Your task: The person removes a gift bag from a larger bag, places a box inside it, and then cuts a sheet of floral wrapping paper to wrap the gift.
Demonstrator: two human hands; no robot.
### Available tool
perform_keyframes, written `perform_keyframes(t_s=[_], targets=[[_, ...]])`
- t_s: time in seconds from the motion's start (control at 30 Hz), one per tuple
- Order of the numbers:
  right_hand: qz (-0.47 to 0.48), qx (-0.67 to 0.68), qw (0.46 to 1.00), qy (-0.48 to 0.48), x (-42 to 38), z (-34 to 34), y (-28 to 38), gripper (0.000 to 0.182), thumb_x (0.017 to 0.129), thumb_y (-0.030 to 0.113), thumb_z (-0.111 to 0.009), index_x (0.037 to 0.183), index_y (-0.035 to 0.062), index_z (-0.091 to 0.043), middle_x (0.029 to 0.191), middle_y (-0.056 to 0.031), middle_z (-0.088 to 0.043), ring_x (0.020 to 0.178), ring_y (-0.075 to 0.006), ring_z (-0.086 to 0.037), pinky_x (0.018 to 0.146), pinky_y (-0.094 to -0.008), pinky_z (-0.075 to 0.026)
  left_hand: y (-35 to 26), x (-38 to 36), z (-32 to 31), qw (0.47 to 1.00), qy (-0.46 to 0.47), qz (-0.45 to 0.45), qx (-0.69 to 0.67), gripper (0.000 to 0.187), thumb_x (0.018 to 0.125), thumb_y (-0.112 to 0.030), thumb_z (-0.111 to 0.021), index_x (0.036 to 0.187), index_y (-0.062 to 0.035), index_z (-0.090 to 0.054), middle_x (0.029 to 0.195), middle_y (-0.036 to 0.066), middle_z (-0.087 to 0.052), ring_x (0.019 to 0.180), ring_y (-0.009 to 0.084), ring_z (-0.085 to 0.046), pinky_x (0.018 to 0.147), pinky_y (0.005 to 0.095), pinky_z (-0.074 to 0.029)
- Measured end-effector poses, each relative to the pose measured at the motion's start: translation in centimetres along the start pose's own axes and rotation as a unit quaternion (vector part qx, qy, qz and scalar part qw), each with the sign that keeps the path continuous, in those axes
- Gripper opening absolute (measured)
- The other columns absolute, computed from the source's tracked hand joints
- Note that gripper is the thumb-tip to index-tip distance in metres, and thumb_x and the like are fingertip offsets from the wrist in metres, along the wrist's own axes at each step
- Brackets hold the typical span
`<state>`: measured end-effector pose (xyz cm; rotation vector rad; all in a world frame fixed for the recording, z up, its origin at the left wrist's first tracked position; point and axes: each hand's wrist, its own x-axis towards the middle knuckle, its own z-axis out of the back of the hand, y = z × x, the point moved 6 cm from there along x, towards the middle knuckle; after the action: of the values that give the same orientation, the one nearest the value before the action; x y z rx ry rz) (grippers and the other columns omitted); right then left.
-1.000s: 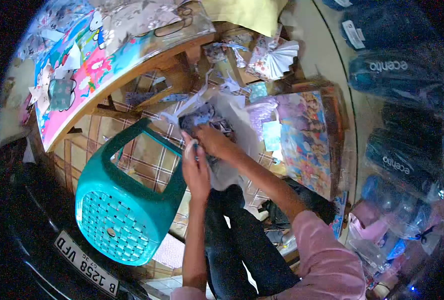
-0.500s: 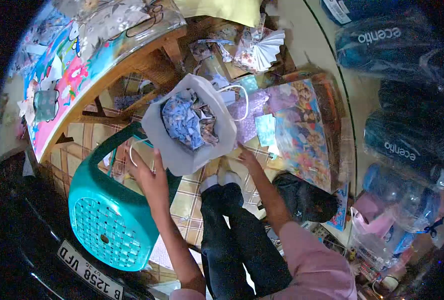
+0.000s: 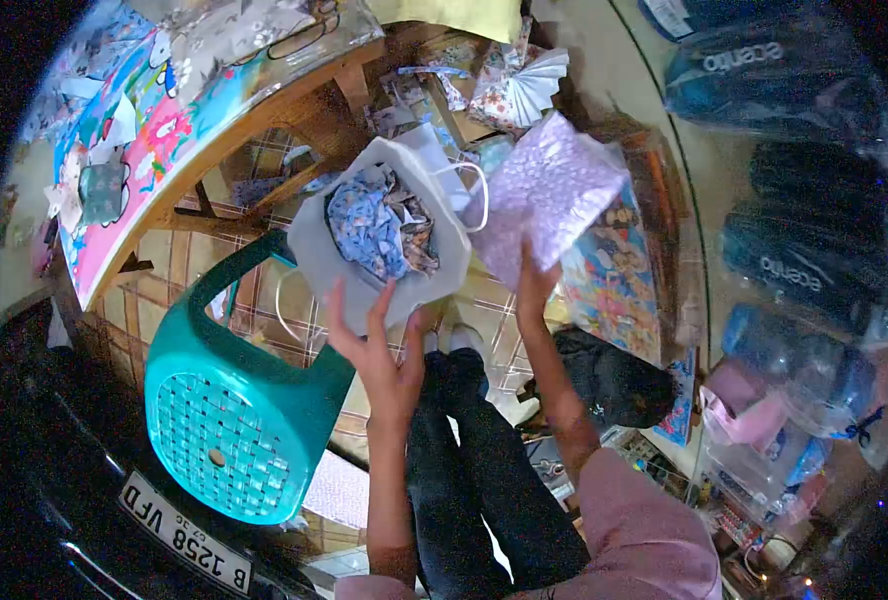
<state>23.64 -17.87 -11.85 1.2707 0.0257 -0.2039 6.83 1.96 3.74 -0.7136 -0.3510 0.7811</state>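
Note:
A white paper bag (image 3: 434, 290) with rope handles stands open-topped in front of me. Inside it lie crumpled blue floral scraps (image 3: 364, 225) and some brownish ones. My left hand (image 3: 382, 365) is at the bag's near side, fingers spread, the tips at its wall. To the right of the bag, my right hand (image 3: 536, 285) grips the lower edge of a shiny lilac patterned sheet (image 3: 554, 185). The sheet is raised and tilted over a colourful printed pack. Part of my right hand's fingers is hidden by the sheet.
A teal plastic stool (image 3: 229, 440) stands to my left, beside a car's number plate (image 3: 186, 532). A wooden-edged table (image 3: 254, 120) is at the upper left. Folded paper fans (image 3: 524, 90), a colourful printed pack (image 3: 614, 270), a black bag (image 3: 614, 380) and wrapped bundles (image 3: 774, 90) lie around.
My right hand has moved from beside the bag onto the lilac sheet and lifted it up and right. My left hand has shifted right, from the bag's left handle to its near side.

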Motion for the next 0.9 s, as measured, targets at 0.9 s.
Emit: perform_keyframes(t_s=[0.9], targets=[[0.208, -0.598, 0.606, 0.481, -7.6, -21.0, -17.5, 0.042, 0.077, 0.015, -0.053, 0.118, 0.0091, -0.051, 0.09, -0.0144, -0.066, 0.078, -0.0389, -0.064, 0.073, -0.0514, -0.05, 13.5, 3.9, -7.0, 0.886, -0.022, 0.332, -0.324, 0.07, 0.094, -0.046, -0.037, 0.14, 0.0041, -0.017, 0.146, 0.02, -0.017, 0.137, 0.0297, -0.014, 0.11, 0.0353, -0.012]])
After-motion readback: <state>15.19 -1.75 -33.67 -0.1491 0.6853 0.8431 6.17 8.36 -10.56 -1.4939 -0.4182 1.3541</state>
